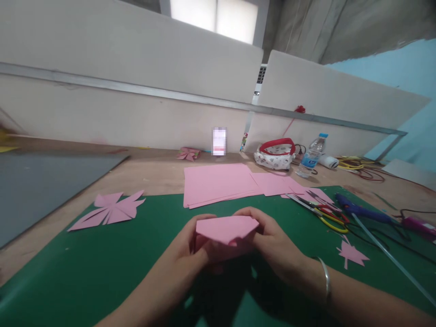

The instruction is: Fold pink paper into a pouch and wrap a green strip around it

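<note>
No text is readable; the water bottle label is blurred

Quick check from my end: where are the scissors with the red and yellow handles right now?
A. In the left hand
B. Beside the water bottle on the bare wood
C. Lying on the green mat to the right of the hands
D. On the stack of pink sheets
C: the scissors lie on the green mat, right of the right hand, while both hands, left hand too, hold the folded pink paper.

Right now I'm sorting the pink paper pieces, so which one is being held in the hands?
The folded pink paper piece, gripped between left hand and right hand; the fan-shaped cutout, flat stack and small leaf-shaped cutout lie untouched.
</note>
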`<action>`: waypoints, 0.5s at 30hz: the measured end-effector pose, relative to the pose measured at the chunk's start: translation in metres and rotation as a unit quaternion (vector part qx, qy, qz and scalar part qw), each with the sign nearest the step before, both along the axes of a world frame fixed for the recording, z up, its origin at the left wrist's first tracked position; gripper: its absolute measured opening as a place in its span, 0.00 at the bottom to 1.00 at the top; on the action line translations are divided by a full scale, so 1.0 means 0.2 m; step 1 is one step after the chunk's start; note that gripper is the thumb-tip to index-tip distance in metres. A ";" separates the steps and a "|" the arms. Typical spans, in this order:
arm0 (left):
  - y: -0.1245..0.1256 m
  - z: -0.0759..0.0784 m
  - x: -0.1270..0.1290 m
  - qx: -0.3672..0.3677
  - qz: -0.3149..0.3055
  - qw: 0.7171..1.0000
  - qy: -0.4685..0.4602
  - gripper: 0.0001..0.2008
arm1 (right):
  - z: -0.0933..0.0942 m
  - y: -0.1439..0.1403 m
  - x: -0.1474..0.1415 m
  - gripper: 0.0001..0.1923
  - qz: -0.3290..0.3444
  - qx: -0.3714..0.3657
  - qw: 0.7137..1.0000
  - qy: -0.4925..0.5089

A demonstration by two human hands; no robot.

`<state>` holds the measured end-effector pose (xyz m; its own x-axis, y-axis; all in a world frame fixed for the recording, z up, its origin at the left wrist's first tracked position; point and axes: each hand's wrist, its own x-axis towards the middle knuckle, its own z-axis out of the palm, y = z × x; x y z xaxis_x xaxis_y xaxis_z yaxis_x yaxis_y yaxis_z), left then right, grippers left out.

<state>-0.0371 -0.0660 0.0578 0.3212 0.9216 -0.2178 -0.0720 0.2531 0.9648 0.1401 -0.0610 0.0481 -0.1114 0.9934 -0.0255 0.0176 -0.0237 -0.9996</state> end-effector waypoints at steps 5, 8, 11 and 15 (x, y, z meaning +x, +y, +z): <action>0.00 -0.02 0.01 -0.038 0.030 0.998 -0.033 0.15 | -0.02 0.00 -0.02 0.07 -0.021 -0.026 0.999 0.009; 0.00 -0.04 0.01 -0.079 0.030 0.995 -0.058 0.10 | -0.04 0.01 0.00 0.08 0.010 -0.009 0.999 -0.035; 0.01 -0.06 0.00 -0.062 0.022 0.997 -0.034 0.09 | -0.08 0.03 0.04 0.14 0.039 0.139 0.981 -0.131; 0.04 -0.07 -0.02 -0.056 0.023 0.998 -0.028 0.18 | -0.10 0.07 0.10 0.26 0.095 0.386 0.891 -0.219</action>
